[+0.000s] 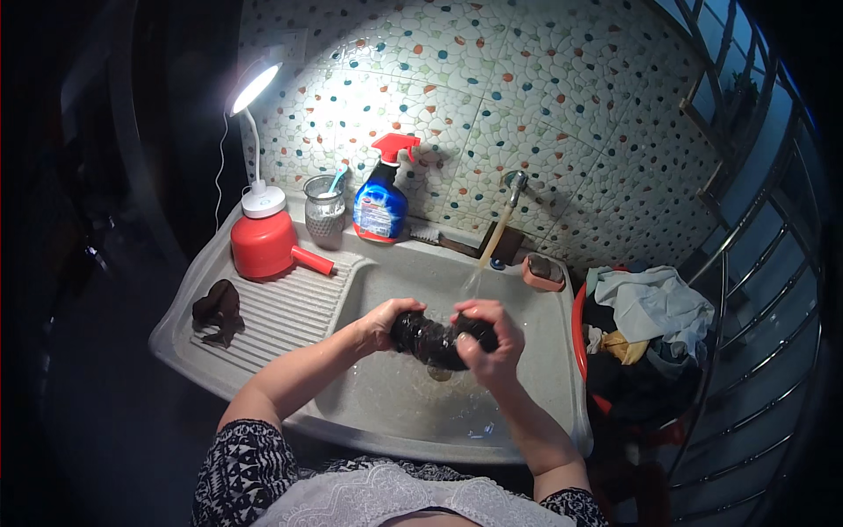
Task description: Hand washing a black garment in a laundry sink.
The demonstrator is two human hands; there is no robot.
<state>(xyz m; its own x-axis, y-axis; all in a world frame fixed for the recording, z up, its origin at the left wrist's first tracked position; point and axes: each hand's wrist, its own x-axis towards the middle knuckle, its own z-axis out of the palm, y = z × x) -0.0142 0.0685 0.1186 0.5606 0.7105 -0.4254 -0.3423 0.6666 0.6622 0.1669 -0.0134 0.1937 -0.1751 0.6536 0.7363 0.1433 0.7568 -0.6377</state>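
Observation:
My left hand (390,321) grips one end of a dark, wet, bunched cloth (431,342) over the basin of a stone-like laundry sink (395,412). The other end of the cloth is held in my right hand (492,339), which looks slightly blurred. Water runs from the wall tap (519,183) and falls just behind my right hand. Under the cloth the drain (439,373) partly shows. On the ribbed washboard at the left lies a small dark brown cloth (220,311), crumpled and apart from my hands.
Along the sink's back stand a red plastic ladle or container (263,245) below a lit lamp (257,89), a glass jar (325,214), a spray bottle (380,204), a brush (425,234) and a soap dish (543,280). A red basin (579,329) of clothes (649,306) and metal railings (757,283) are at the right.

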